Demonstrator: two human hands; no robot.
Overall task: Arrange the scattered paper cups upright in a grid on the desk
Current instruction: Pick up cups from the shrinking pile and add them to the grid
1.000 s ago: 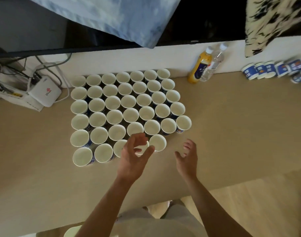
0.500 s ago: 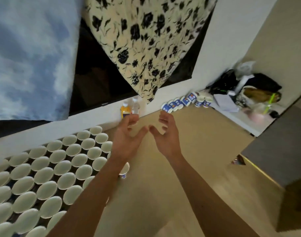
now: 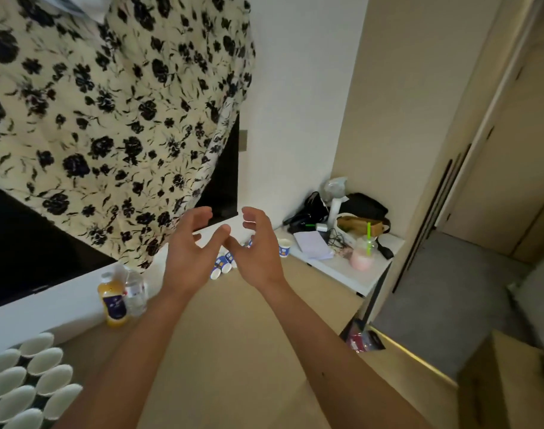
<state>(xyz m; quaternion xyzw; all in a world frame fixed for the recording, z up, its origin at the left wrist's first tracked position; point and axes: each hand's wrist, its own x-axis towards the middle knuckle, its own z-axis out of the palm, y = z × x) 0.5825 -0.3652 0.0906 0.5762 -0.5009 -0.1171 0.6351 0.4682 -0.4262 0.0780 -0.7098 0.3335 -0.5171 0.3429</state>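
Cup grid [image 3: 54, 379] now far btm-left.

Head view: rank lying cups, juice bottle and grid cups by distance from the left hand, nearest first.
1. lying cups: just past the left hand, on its right, by the wall.
2. juice bottle: to its left, against the wall.
3. grid cups: far left, in the bottom corner of the frame.
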